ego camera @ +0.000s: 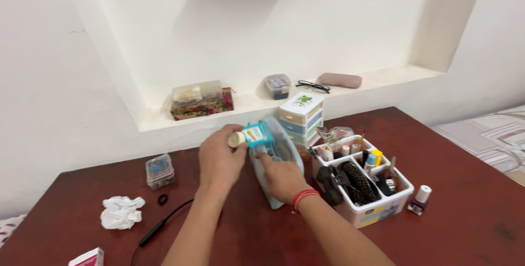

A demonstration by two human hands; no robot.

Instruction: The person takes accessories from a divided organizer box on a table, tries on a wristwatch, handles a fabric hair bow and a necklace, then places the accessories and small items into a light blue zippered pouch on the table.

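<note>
Near the table's [465, 227] back edge, left hand [219, 162] is clenched around a small teal-labelled bottle [252, 134] above the pale blue pouch [279, 156]. Right hand [281, 175] grasps the pouch; best kept upright, mouth wide.

hands 2 [219, 159] | organizer 1 [377, 214] | tissue 1 [121, 212] | glasses 1 [313, 86]

Bare table [459, 151] lies open right of the white organiser [363, 181] save a small polish bottle [420, 200], while leftward a crumpled tissue [121, 212], black cable [161, 226], hair tie [162, 199] and clear box [159, 171] crowd the way.
</note>
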